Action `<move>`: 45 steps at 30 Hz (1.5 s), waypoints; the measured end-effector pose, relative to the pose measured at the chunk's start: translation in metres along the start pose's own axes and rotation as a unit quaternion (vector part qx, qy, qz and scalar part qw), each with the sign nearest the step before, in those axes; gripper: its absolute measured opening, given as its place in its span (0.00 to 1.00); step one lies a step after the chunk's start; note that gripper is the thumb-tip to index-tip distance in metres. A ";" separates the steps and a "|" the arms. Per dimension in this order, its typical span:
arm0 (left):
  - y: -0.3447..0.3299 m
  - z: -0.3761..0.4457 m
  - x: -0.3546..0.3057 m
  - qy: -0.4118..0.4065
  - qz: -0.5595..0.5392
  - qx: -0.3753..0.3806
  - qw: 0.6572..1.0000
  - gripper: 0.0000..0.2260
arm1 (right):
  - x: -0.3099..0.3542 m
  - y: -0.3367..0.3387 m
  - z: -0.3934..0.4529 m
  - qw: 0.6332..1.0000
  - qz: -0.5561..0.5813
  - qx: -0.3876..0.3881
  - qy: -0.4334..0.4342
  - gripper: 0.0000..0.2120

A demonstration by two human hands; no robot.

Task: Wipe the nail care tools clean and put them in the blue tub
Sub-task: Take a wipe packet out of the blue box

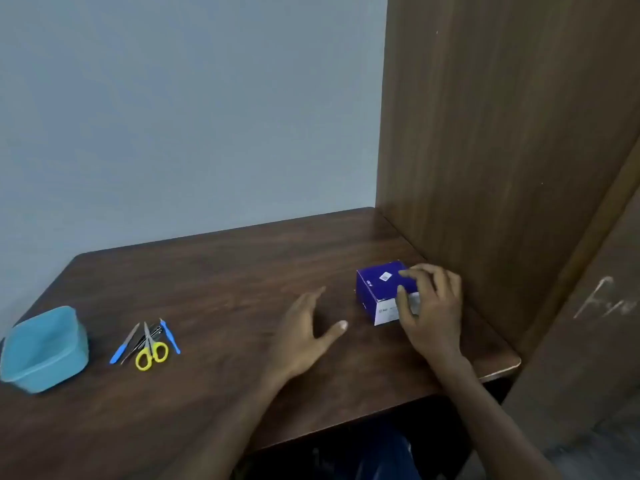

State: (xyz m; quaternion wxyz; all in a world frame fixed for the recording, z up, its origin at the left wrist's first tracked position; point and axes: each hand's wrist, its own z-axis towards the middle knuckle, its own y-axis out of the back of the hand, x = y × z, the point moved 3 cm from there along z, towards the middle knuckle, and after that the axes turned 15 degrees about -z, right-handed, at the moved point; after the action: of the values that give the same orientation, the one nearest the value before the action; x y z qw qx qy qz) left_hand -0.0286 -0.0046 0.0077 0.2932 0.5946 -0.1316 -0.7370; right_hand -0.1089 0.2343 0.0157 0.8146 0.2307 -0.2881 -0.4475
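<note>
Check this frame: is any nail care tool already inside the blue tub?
No, the blue tub looks empty, and the nail care tools lie in a cluster on the table beside it.

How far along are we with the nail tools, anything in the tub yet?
Nothing looks done: the blue tub shows no tools inside, and the nail care tools lie piled beside it. In hand: the right hand grips the blue box near the wooden panel; the left hand is open. Left: all wiping and placing.

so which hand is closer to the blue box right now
Right. The right hand is at the dark blue box, fingers curled over its top and near end. The left hand is spread open to the box's left, apart from it.
</note>
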 end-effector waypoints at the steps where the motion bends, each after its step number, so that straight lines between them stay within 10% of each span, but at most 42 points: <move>1: -0.014 0.013 -0.005 0.006 -0.016 0.016 1.000 0.45 | -0.009 -0.002 0.001 0.999 0.010 0.018 -0.028 0.18; 8: -0.067 0.054 -0.016 0.041 -0.145 0.074 0.986 0.59 | -0.026 -0.015 -0.002 0.967 0.161 0.132 -0.148 0.29; 24: -0.066 0.054 -0.007 -0.036 -0.171 0.009 0.985 0.50 | -0.028 -0.007 -0.001 0.950 0.265 0.033 -0.162 0.15; 35: -0.068 0.051 -0.009 -0.103 -0.212 0.021 0.971 0.34 | -0.012 -0.006 -0.005 0.890 0.409 0.160 -0.127 0.35; 45: -0.069 0.054 0.002 -0.073 -0.192 0.041 0.978 0.53 | -0.016 -0.016 -0.002 0.953 0.255 0.131 -0.098 0.10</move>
State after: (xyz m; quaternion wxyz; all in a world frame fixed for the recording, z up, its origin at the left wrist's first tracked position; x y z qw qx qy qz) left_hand -0.0988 0.0401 -0.0175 0.1117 0.5644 -0.0662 -0.8152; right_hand -0.1239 0.2410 -0.0002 0.8320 0.2093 -0.4715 -0.2041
